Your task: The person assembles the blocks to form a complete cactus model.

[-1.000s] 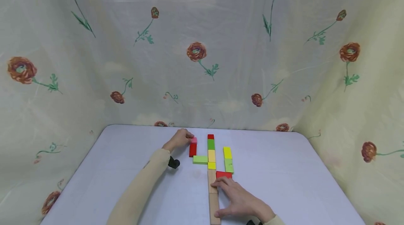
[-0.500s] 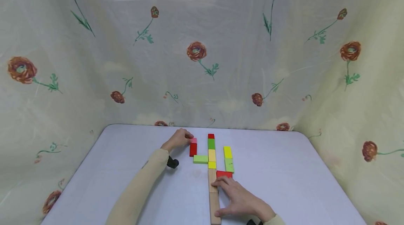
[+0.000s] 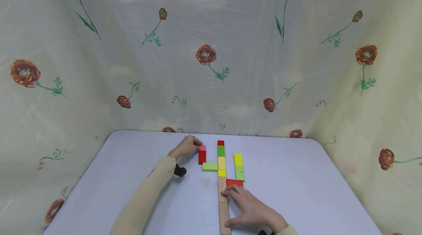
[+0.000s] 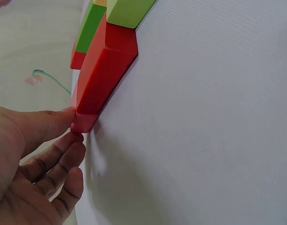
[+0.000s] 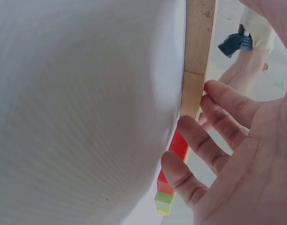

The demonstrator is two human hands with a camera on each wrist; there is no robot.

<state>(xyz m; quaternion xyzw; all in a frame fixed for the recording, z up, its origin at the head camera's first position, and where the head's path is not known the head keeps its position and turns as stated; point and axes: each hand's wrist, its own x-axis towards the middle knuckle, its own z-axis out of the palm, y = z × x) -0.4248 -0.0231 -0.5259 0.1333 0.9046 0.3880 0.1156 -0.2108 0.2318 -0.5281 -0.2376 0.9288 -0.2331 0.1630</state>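
Observation:
At the far left of the layout, my left hand (image 3: 187, 144) pinches a small pink block (image 4: 85, 123) between thumb and fingertips. That block sits against the end of a red block (image 3: 202, 157), which runs toward a light green block (image 3: 209, 167). My right hand (image 3: 248, 205) has its fingers spread and lightly bent beside the central column. Its index fingertip touches the upper plain wooden block (image 3: 222, 187), and the thumb meets the lower wooden block (image 3: 224, 217). Part of another red block (image 3: 234, 183) shows just beyond the right fingers.
Up the central column lie yellow (image 3: 222, 173), tan (image 3: 221, 162), green (image 3: 221, 150) and red (image 3: 220, 142) blocks. On its right stand a yellow block (image 3: 238, 159) and a light green block (image 3: 239, 173). Flowered cloth (image 3: 237, 92) hangs behind the white table (image 3: 296, 191).
The hands and blocks stay in place. Only the head view shifts very slightly.

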